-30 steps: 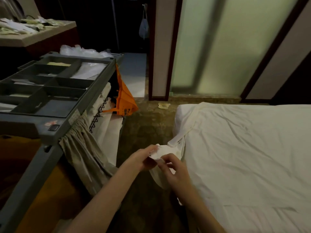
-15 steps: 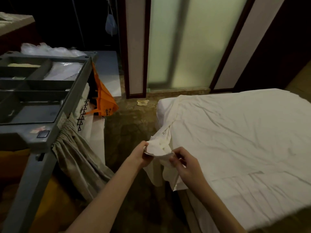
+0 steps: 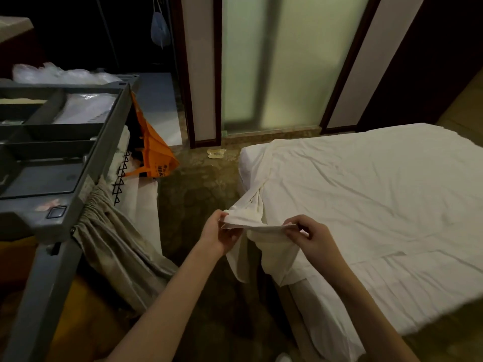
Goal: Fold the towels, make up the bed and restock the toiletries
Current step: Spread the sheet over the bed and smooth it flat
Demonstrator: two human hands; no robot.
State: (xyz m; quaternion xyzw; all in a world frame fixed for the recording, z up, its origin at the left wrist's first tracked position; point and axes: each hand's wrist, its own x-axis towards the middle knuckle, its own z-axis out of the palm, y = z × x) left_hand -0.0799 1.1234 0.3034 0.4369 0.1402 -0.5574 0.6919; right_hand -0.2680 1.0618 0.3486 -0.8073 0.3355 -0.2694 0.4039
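Note:
A white sheet [image 3: 366,194] lies wrinkled over the bed [image 3: 407,320], which fills the right half of the view. One corner of the sheet [image 3: 251,215] is lifted off the bed's near left corner. My left hand [image 3: 218,235] pinches the left end of that corner's edge. My right hand [image 3: 311,237] pinches the same edge further right, so the hem is stretched flat between the two hands. Loose cloth hangs below them toward the floor.
A grey housekeeping cart [image 3: 60,163] with tray compartments stands at the left, a beige curtain [image 3: 115,257] and an orange bag [image 3: 151,152] hanging on its side. Patterned carpet [image 3: 198,194] runs between cart and bed. Frosted glass doors [image 3: 282,61] stand behind. A small wrapper [image 3: 216,153] lies on the floor.
My hands have moved apart, stretching out the bunched sheet corner into a flat edge. The view has swung to the right, showing more of the bed.

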